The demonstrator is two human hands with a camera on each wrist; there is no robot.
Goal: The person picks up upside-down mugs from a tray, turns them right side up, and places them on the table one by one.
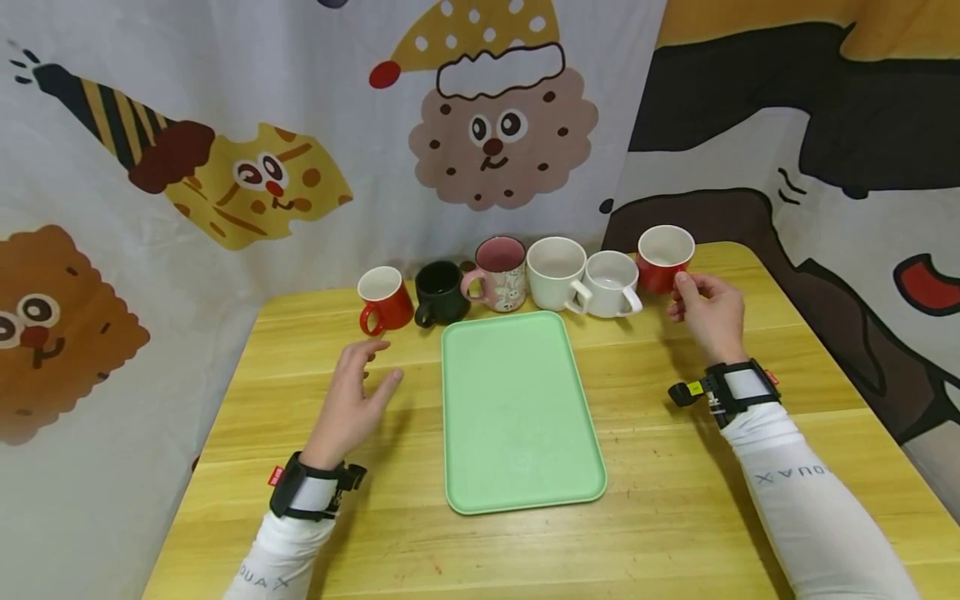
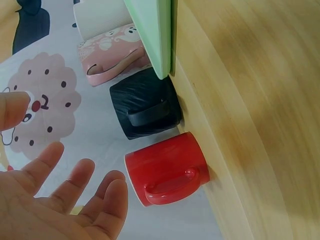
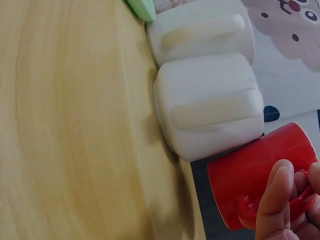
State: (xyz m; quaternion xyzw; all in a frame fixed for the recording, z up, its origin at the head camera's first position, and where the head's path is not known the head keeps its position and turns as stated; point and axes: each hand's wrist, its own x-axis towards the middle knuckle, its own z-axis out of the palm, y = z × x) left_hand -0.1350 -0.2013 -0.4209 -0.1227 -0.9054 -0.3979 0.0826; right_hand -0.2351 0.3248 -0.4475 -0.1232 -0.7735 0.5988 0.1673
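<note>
My right hand pinches the handle of a red mug with a white inside at the right end of a row of mugs. In the right wrist view this red mug is tilted, its base apart from the tabletop. My left hand holds nothing; its fingers are spread and relaxed, in front of another red mug at the row's left end. Next to that mug stands a black mug. A green tray lies between my hands.
Along the back of the wooden table stand a pink patterned mug, a ribbed white mug and a smaller white mug, close together. Behind them hangs a cartoon-printed curtain.
</note>
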